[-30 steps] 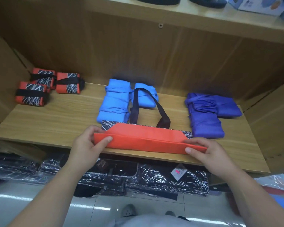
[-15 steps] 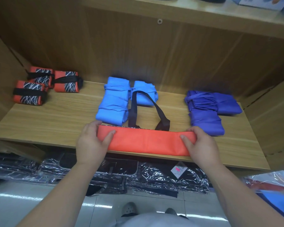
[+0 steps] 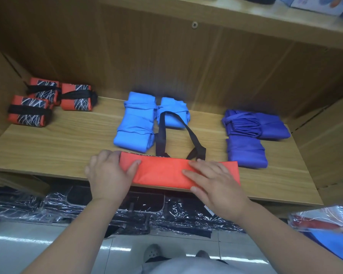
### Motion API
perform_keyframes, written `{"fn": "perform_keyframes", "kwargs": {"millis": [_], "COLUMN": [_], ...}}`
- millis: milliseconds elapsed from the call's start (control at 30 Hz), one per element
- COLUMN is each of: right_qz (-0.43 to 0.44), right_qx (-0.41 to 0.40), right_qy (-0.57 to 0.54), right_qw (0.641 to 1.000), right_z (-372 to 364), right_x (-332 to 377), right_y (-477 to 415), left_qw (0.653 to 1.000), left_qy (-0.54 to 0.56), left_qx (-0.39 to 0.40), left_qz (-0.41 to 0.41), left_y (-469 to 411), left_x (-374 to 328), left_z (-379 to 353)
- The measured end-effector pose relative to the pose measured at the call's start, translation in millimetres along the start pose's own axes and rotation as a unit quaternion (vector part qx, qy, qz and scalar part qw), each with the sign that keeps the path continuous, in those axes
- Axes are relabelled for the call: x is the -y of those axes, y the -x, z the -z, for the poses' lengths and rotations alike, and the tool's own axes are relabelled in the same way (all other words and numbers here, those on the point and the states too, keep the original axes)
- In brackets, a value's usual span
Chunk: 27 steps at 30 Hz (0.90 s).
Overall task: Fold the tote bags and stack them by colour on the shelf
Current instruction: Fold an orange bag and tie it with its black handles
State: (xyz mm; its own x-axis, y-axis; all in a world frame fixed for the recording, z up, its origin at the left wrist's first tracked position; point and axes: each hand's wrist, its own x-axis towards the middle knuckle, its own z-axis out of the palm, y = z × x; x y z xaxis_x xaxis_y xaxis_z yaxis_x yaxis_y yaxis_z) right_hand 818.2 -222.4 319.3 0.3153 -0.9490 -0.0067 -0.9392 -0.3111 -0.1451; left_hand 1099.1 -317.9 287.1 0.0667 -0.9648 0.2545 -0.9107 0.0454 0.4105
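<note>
An orange tote bag [image 3: 162, 172], folded into a long flat strip, lies along the front edge of the wooden shelf [image 3: 57, 143]. Its black handles [image 3: 161, 133] loop back over the light blue bags. My left hand [image 3: 107, 175] holds the strip's left end, thumb on top. My right hand [image 3: 216, 182] presses flat on the strip's right half, fingers straight and pointing left. Three folded orange bags tied with black straps [image 3: 48, 101] sit at the back left. Folded light blue bags [image 3: 137, 125] lie in the middle, and folded purple bags [image 3: 246, 139] lie on the right.
Wooden side walls close the shelf left and right, and an upper shelf [image 3: 246, 18] runs overhead. Plastic-wrapped dark bags [image 3: 147, 210] fill the space under the shelf. A wrapped red and blue packet [image 3: 325, 222] lies at the lower right.
The orange bag's raised flap has been folded down into a narrow strip. My right hand slid from the strip's right end toward its middle and now lies flat on it.
</note>
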Motion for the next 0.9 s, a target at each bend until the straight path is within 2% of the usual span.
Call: {"fn": "perform_keyframes", "kwargs": {"millis": [100, 233, 333, 433, 533, 600, 800, 900], "right_qz": [0.045, 0.049, 0.057, 0.064, 0.073, 0.075, 0.074, 0.069], "right_qx": [0.112, 0.134, 0.141, 0.136, 0.131, 0.139, 0.137, 0.135], "right_qy": [0.001, 0.021, 0.037, 0.045, 0.046, 0.048, 0.035, 0.023], "right_qw": [0.993, 0.990, 0.988, 0.988, 0.988, 0.986, 0.987, 0.988], "right_z": [0, -2, -2, -4, -4, -5, -6, -8], "right_x": [2, 2, 1, 1, 1, 2, 7, 18], "right_y": [-7, -11, -10, -10, -9, -7, -9, -18], "left_qw": [1.000, 0.999, 0.990, 0.953, 0.875, 0.837, 0.818, 0.816], "left_qy": [0.004, 0.035, 0.124, 0.267, 0.427, 0.489, 0.542, 0.549], "left_qx": [0.005, 0.021, 0.047, 0.088, 0.101, 0.100, 0.095, 0.068], "left_qz": [0.007, 0.021, 0.039, 0.113, 0.204, 0.226, 0.167, 0.167], "left_y": [-1, -1, 4, 15, 26, 34, 56, 52], "left_x": [0, -1, -5, -16, -29, -35, -44, -46], "left_z": [2, 8, 16, 28, 39, 45, 58, 60]}}
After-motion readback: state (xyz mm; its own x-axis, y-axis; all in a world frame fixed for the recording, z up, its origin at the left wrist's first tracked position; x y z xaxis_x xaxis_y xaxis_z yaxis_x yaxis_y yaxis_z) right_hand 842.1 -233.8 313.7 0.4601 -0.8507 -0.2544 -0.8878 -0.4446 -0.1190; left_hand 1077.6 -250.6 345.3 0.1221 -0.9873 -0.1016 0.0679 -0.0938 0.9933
